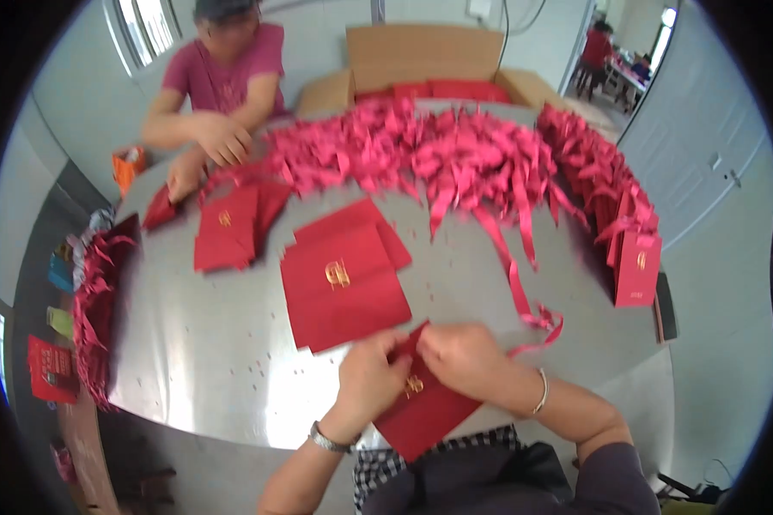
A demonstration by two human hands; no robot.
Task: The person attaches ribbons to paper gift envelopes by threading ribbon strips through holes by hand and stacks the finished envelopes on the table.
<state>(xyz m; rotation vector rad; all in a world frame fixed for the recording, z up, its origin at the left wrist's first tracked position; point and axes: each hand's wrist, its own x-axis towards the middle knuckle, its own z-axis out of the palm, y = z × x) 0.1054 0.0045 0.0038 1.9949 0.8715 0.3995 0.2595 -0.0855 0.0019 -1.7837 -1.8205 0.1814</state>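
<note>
A flat red paper bag (428, 419) with a gold emblem lies slanted at the table's near edge, close to my body. My left hand (374, 376) pinches its upper left edge between thumb and fingers. At the top edge, the fingers of my right hand (465, 354) are closed on the bag; whether they also grip a ribbon end is hidden. A loose pink ribbon (532, 348) trails out beside my right hand toward the ribbon heap. Just beyond my hands rests a stack of flat red bags (343, 287) with gold emblems.
Large heaps of pink ribbon (481, 159) cover the table's far side. Finished-looking ribboned bags (637, 266) stand in a row at right, with another row (94, 318) at left. A co-worker (223, 94) handles red bags (229, 225) across the metal table (206, 369). An open carton (425, 53) stands behind.
</note>
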